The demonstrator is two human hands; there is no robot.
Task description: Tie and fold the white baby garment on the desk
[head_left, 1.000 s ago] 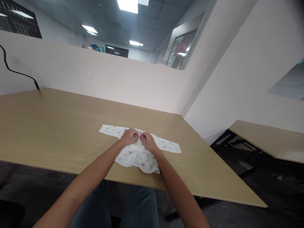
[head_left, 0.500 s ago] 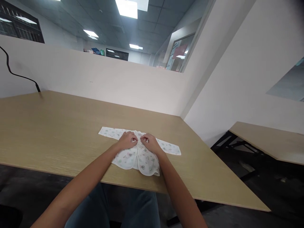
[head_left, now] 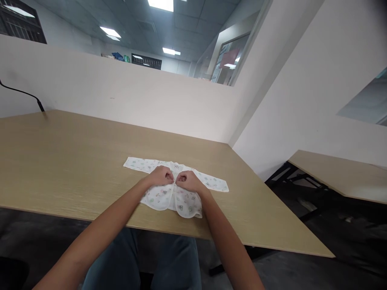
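A wooden bench (head_left: 60,161) spans the middle of the frame; a white printed baby shirt (head_left: 159,197) lies flat just below centre, sleeves spread. The left hand (head_left: 161,176) and right hand (head_left: 186,181) meet on its chest, each pinching the fabric.

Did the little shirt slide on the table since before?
No. The shirt lies as close to the near edge of the table as before.
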